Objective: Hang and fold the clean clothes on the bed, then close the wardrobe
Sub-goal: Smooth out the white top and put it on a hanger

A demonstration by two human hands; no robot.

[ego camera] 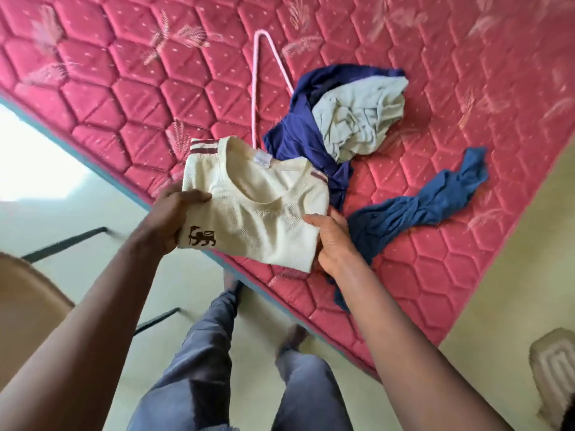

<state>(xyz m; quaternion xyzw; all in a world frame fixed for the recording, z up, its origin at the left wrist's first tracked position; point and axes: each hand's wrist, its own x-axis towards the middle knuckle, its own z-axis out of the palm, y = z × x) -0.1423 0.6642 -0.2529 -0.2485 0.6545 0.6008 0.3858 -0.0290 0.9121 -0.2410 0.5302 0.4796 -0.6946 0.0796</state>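
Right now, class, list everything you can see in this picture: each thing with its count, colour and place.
Mattress: one, pink quilted, fills the upper picture.
Hanger: one, pale pink, on the mattress, partly under clothes.
Folded shirt: one, cream with maroon stripes, at the mattress edge, held by both hands.
Unfolded clothes: a loose pile, navy, pale grey and blue, on the mattress.
Chair: one, tan, lower left.
Legs: two, blue-grey trousers.
Left hand: grips the shirt.
Right hand: grips the shirt.

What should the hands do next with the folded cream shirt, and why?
Probably set the cream shirt flat on the mattress. It already looks folded, the left hand and right hand grip its sides at the bed edge, and the crumpled blue clothes remain unfolded.
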